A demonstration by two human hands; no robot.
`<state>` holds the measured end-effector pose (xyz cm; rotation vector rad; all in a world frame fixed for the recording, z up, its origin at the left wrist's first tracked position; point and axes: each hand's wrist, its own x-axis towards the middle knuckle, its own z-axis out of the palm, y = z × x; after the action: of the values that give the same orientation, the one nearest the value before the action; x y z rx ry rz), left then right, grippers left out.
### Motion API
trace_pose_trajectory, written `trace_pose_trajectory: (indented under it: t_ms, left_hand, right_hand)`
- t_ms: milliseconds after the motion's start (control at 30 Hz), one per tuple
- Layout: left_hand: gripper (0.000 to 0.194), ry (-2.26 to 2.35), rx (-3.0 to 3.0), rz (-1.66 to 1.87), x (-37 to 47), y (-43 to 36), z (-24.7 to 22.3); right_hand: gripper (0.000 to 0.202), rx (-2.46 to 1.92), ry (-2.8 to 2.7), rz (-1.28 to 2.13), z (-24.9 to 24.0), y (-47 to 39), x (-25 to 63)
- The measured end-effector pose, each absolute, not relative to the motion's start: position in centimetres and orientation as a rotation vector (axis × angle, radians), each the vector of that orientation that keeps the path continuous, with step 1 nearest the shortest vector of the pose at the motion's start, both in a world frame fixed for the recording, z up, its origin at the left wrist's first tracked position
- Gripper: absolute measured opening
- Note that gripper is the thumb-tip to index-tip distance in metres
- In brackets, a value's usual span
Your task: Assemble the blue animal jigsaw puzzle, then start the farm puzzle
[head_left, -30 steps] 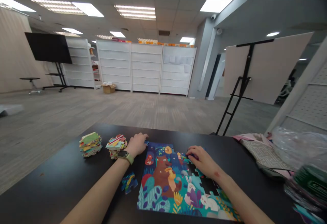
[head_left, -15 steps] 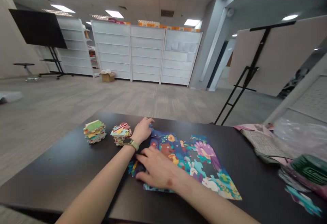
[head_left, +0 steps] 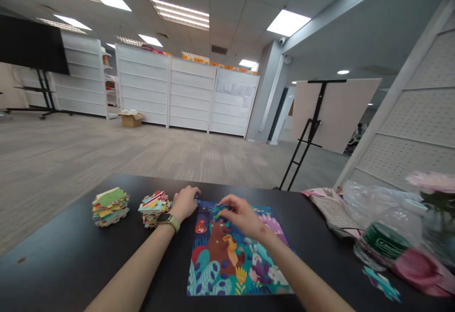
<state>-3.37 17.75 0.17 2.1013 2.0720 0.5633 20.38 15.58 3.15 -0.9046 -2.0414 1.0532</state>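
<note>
A colourful jigsaw puzzle [head_left: 227,260] with a bear and rabbits lies flat on the black table [head_left: 71,264]. My left hand [head_left: 185,202], with a watch on its wrist, rests with curled fingers on the puzzle's far left corner. My right hand [head_left: 243,216] hovers over the far edge of the puzzle and pinches a small puzzle piece [head_left: 219,210] in its fingertips. Two stacks of loose pieces [head_left: 110,206] [head_left: 154,206] stand just left of my left hand.
At the right of the table lie a patterned fabric pouch [head_left: 330,207], a crumpled clear plastic bag [head_left: 377,200], a bottle with a green label [head_left: 386,241] and a loose teal piece [head_left: 382,283]. An easel [head_left: 305,136] stands on the floor behind.
My right hand reached to the loose piece left of the puzzle, picked it up and carried it to the puzzle's far edge. The camera view has shifted; my left hand stayed put.
</note>
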Motion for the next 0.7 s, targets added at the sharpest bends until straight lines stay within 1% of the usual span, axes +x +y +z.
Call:
trace_pose_trajectory:
  t_ms: [100, 233, 367, 533, 700]
  left_hand:
    - [0.025, 2.078, 2.117, 0.578, -3.1, 17.6, 0.3]
    - [0.023, 2.059, 2.151, 0.559, -2.8, 17.6, 0.1]
    - [0.026, 2.037, 2.165, 0.514, -3.0, 17.8, -0.2]
    - [0.03, 2.012, 2.142, 0.472, -3.5, 18.3, -0.5]
    - [0.035, 1.99, 2.11, 0.504, -3.5, 18.3, -0.3]
  right_hand:
    - [0.029, -1.142, -1.953, 0.834, 2.5, 20.1, 26.8]
    - [0.035, -1.192, -2.001, 0.768, 0.8, 22.3, 30.6]
    - [0.03, -1.257, -2.068, 0.649, -0.3, 22.3, 30.6]
    - [0.016, -1.352, -2.153, 0.486, -0.8, 22.5, 30.8]
    - [0.013, -1.444, -2.213, 0.401, -0.9, 22.5, 30.8]
